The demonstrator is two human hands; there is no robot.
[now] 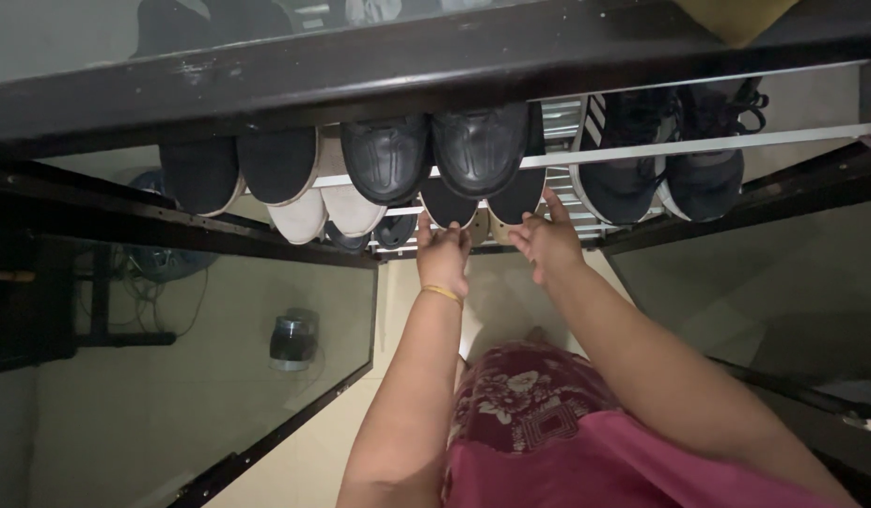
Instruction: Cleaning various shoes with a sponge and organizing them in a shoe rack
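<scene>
I look down into an open shoe rack with white bar shelves (736,141). My left hand (442,252), with a gold bangle on the wrist, reaches to the toe of a dark flat shoe (447,204) on a lower shelf and touches it. My right hand (548,240) has its fingers spread against the toe of the matching dark shoe (518,196) beside it. Just above them sits a pair of shiny black shoes (435,150). Whether either hand grips its shoe is hard to tell.
On the upper shelf stand dark slip-ons (238,169) at left and black sneakers with white stripes (661,160) at right; white shoes (323,212) lie lower. Two glass cabinet doors (219,376) hang open on either side. A dark wooden top edge (435,56) spans above.
</scene>
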